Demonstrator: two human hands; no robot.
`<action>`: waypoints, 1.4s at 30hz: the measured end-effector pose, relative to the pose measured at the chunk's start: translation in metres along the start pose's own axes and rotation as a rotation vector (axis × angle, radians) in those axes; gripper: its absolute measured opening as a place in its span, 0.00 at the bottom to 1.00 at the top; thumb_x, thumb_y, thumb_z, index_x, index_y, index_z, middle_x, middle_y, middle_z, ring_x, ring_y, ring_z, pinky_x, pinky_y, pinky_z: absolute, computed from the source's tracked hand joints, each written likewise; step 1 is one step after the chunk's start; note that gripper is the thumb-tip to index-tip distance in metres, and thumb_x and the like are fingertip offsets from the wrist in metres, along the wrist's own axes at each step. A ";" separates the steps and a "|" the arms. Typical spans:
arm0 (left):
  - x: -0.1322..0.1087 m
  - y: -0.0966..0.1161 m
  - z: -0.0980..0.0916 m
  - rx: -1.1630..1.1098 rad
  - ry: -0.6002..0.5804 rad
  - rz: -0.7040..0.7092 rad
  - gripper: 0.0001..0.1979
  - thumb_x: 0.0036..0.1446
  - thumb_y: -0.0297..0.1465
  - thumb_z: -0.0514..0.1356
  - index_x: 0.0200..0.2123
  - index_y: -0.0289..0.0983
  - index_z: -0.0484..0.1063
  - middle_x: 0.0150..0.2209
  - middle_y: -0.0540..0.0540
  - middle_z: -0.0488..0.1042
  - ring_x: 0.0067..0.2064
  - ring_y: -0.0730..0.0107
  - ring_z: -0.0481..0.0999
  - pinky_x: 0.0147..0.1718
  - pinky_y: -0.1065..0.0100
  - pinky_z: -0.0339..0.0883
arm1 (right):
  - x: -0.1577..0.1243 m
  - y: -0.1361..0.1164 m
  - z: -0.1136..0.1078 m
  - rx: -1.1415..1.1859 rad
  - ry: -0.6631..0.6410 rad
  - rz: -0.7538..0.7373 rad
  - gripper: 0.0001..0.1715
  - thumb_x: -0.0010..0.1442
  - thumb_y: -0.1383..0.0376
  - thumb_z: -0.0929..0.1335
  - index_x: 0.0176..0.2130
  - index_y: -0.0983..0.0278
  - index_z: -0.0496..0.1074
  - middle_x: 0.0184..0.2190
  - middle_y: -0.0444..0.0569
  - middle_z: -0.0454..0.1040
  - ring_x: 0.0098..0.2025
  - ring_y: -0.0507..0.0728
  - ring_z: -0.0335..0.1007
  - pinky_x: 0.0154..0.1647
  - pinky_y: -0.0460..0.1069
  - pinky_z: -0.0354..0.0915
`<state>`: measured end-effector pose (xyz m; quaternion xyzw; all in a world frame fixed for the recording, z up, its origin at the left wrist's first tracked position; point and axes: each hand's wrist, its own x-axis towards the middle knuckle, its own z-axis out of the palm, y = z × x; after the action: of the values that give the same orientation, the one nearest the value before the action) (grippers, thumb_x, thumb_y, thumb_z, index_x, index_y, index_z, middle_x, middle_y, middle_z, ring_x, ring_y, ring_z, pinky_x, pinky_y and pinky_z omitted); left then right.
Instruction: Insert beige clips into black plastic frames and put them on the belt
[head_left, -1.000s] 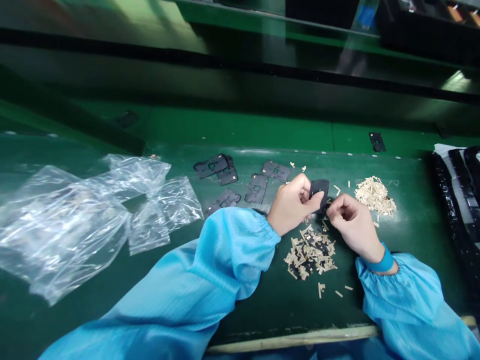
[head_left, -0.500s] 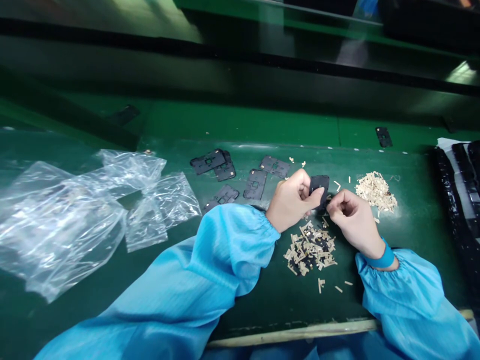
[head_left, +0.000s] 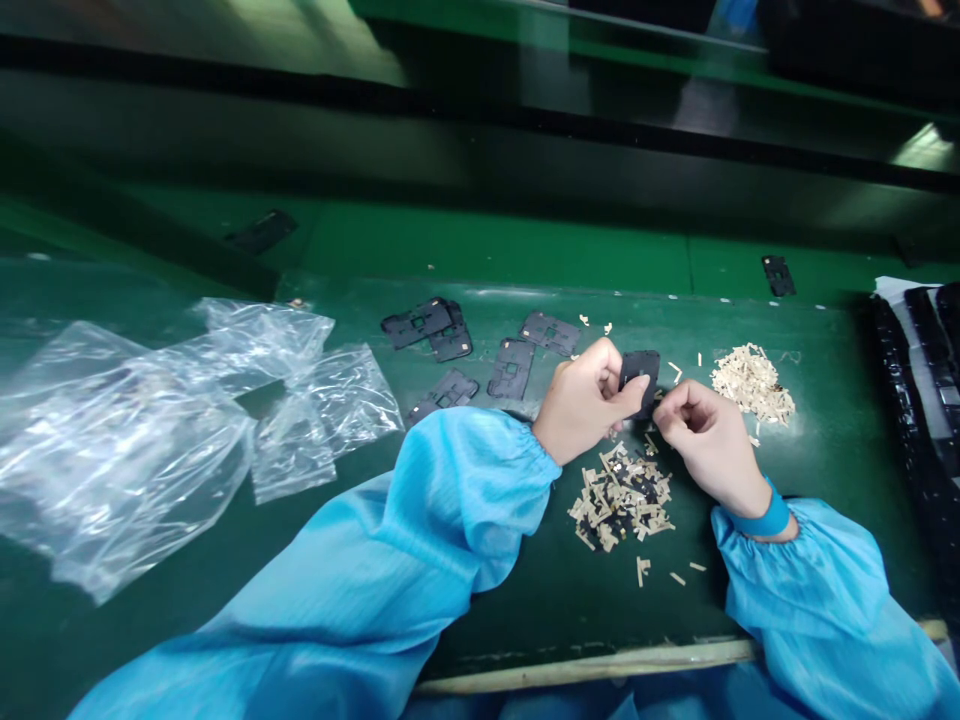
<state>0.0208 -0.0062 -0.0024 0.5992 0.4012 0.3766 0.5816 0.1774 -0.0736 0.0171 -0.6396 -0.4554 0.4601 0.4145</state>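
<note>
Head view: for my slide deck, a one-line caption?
Left hand holds a small black plate, right hand pinching at its edge, above tan scraps.

Between left hand (head_left: 581,405) and right hand (head_left: 705,440), touching both: a flat part (head_left: 639,372). Just before them on the worktop (head_left: 525,590): a scrap pile (head_left: 621,495). Right: a second pile (head_left: 752,382), stacked trays (head_left: 930,380) beyond. Left and behind: loose plates (head_left: 510,367). Far left: plastic bags (head_left: 150,430).

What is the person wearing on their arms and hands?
The left sleeve and right sleeve are loose, bright blue, gathered by elastic at the cuffs. The left hand and right hand wear no gloves. A blue band circles the right wrist.
</note>
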 end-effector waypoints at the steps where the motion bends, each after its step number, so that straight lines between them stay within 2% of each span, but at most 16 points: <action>1: 0.000 0.000 0.000 0.001 0.000 0.000 0.16 0.57 0.34 0.63 0.26 0.41 0.55 0.14 0.61 0.64 0.14 0.79 0.68 0.15 0.78 0.57 | 0.000 -0.001 0.000 0.000 -0.002 0.006 0.02 0.47 0.67 0.69 0.25 0.62 0.70 0.18 0.38 0.65 0.20 0.49 0.55 0.21 0.45 0.52; 10: 0.000 0.000 0.000 -0.025 -0.006 -0.014 0.16 0.57 0.34 0.63 0.27 0.41 0.56 0.14 0.61 0.64 0.13 0.80 0.66 0.13 0.78 0.56 | 0.000 -0.005 0.000 -0.033 -0.006 0.046 0.09 0.51 0.60 0.71 0.26 0.62 0.70 0.17 0.39 0.64 0.21 0.49 0.54 0.21 0.45 0.52; 30: 0.001 0.003 -0.001 -0.114 -0.052 -0.101 0.17 0.57 0.37 0.64 0.28 0.41 0.55 0.13 0.61 0.64 0.11 0.80 0.63 0.10 0.80 0.52 | 0.000 -0.006 -0.001 -0.001 -0.003 0.065 0.13 0.52 0.57 0.73 0.26 0.62 0.70 0.17 0.38 0.63 0.20 0.49 0.53 0.21 0.45 0.51; 39: 0.001 0.001 -0.003 -0.219 -0.080 -0.163 0.22 0.57 0.45 0.65 0.31 0.41 0.55 0.15 0.61 0.65 0.12 0.78 0.67 0.09 0.81 0.56 | 0.000 0.004 -0.006 0.196 -0.077 0.099 0.15 0.57 0.56 0.74 0.29 0.62 0.70 0.18 0.36 0.59 0.20 0.48 0.49 0.21 0.46 0.47; 42: 0.000 0.001 -0.003 -0.247 -0.098 -0.180 0.23 0.56 0.47 0.66 0.31 0.41 0.56 0.16 0.60 0.67 0.13 0.78 0.68 0.10 0.80 0.58 | -0.001 0.006 -0.007 0.285 -0.119 0.140 0.19 0.57 0.53 0.75 0.28 0.61 0.67 0.17 0.35 0.56 0.19 0.48 0.46 0.21 0.46 0.45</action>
<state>0.0184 -0.0049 -0.0012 0.5022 0.3752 0.3398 0.7011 0.1850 -0.0765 0.0134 -0.5760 -0.3638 0.5849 0.4401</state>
